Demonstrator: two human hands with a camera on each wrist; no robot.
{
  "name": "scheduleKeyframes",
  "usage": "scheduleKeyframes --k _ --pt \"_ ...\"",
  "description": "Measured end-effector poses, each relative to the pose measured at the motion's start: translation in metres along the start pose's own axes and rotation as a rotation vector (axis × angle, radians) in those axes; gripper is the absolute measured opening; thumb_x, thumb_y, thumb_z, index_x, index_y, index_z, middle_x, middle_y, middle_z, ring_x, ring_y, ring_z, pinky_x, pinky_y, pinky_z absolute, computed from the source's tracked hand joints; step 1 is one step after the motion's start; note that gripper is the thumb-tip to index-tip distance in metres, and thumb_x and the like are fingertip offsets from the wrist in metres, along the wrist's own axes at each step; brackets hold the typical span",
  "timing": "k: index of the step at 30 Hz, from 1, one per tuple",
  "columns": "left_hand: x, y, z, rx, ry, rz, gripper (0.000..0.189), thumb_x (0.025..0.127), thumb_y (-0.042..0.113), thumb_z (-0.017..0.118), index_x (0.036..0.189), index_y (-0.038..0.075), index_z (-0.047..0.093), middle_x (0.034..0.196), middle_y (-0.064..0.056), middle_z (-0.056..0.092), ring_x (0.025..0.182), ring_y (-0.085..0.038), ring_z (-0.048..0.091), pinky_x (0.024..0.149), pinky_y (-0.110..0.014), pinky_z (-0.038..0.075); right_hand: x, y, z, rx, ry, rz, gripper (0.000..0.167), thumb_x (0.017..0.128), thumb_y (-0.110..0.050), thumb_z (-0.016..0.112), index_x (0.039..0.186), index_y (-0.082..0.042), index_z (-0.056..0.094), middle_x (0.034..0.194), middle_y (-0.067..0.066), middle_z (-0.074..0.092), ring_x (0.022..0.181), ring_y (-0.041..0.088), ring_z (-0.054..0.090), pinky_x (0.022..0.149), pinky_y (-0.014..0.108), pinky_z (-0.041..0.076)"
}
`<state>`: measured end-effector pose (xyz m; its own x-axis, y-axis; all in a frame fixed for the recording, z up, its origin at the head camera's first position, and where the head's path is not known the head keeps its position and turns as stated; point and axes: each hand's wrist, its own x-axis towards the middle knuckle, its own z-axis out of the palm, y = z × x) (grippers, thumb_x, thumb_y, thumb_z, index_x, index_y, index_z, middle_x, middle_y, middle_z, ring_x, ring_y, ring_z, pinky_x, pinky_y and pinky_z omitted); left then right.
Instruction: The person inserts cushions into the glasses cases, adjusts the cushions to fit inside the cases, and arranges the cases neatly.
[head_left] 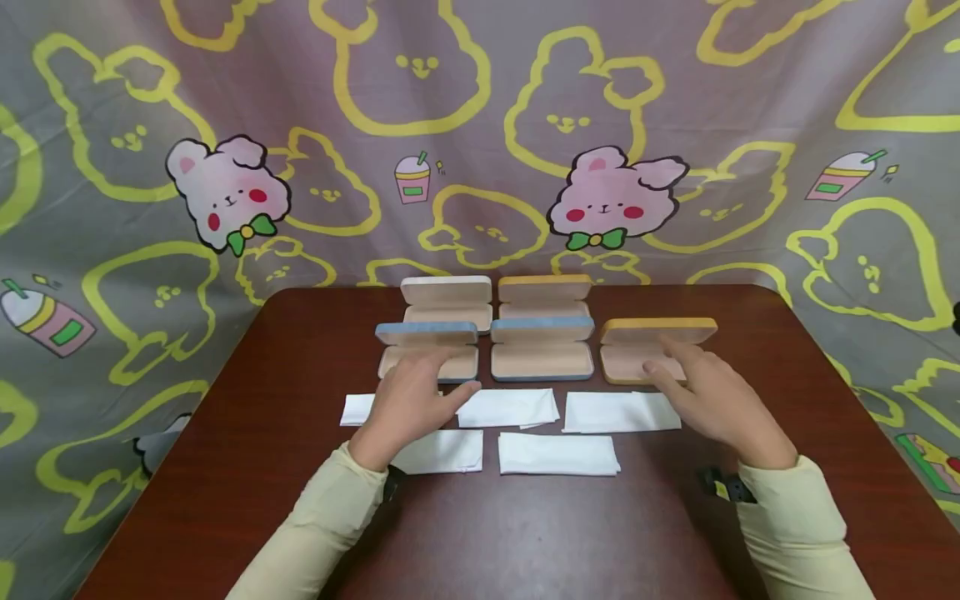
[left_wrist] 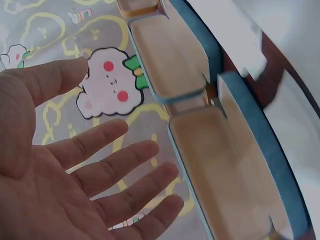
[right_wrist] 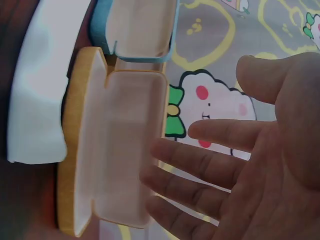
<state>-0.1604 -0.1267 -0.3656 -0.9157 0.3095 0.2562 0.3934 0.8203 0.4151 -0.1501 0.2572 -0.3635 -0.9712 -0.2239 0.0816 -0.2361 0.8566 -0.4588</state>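
Note:
My left hand point(head_left: 411, 400) is over the open blue glasses case point(head_left: 426, 334) on the left, fingers spread and holding nothing. In the left wrist view its palm point(left_wrist: 45, 195) shows bare, beside two blue cases. Over the open orange case point(head_left: 630, 365) at the right hovers my right hand point(head_left: 712, 396), its fingers loosely extended. The right wrist view shows that hand point(right_wrist: 260, 165) with nothing in it, its fingertips overlapping the edge of the orange case point(right_wrist: 125, 150). Another blue case point(head_left: 542, 362) stands open between the hands. All visible case interiors are bare.
Behind the front row are an open white case point(head_left: 447, 292) and a second orange case point(head_left: 544, 289). Several folded white cloths point(head_left: 557, 454) lie in front, some partly hidden by my left hand. A patterned curtain point(head_left: 480, 167) hangs behind the brown table point(head_left: 570, 542).

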Motion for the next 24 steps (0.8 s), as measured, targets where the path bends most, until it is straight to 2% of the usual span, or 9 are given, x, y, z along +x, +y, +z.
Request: scheduleKeyframes --k 2,7,12,17,24 --pt "0.003 0.005 0.003 -0.05 -0.024 0.004 0.053 0.091 0.042 0.074 0.132 0.009 0.066 0.127 -0.006 0.067 0.111 -0.028 0.065 0.085 -0.047 0.054 -0.001 0.003 0.002 0.022 -0.002 0.007 0.072 0.104 -0.049 0.048 0.15 0.006 0.038 0.143 0.032 0.047 0.124 0.051 0.051 0.097 0.069 0.04" --pt "0.01 0.012 0.015 -0.197 -0.087 0.018 0.045 0.092 0.037 0.074 0.125 0.007 0.068 0.119 -0.008 0.069 0.106 -0.029 0.066 0.085 -0.044 0.053 -0.004 0.011 0.007 0.044 0.044 -0.018 0.058 0.104 -0.041 0.053 0.142 0.003 0.048 0.123 0.028 0.061 0.102 0.045 0.065 0.083 0.063 0.051" --pt "0.017 0.015 0.027 -0.307 -0.147 0.023 0.042 0.092 0.032 0.075 0.123 0.004 0.069 0.109 -0.011 0.069 0.097 -0.029 0.067 0.082 -0.042 0.053 -0.004 0.016 0.012 0.061 0.055 -0.018 0.05 0.103 -0.036 0.057 0.134 0.003 0.055 0.116 0.022 0.063 0.093 0.037 0.067 0.077 0.057 0.055" --pt "0.025 0.023 0.038 -0.335 -0.211 0.04 0.045 0.093 0.031 0.074 0.125 0.001 0.067 0.11 -0.015 0.07 0.096 -0.026 0.067 0.083 -0.041 0.053 -0.004 0.019 0.014 0.063 0.051 0.01 0.051 0.103 -0.037 0.058 0.13 0.006 0.058 0.111 0.019 0.063 0.092 0.034 0.066 0.073 0.053 0.056" --pt "0.038 0.041 0.056 -0.338 -0.268 0.066 0.041 0.093 0.029 0.073 0.122 0.001 0.069 0.106 -0.013 0.072 0.095 -0.024 0.068 0.082 -0.038 0.053 -0.004 0.022 0.015 0.074 0.038 0.045 0.054 0.103 -0.039 0.058 0.126 0.01 0.062 0.104 0.018 0.068 0.084 0.028 0.064 0.068 0.047 0.055"
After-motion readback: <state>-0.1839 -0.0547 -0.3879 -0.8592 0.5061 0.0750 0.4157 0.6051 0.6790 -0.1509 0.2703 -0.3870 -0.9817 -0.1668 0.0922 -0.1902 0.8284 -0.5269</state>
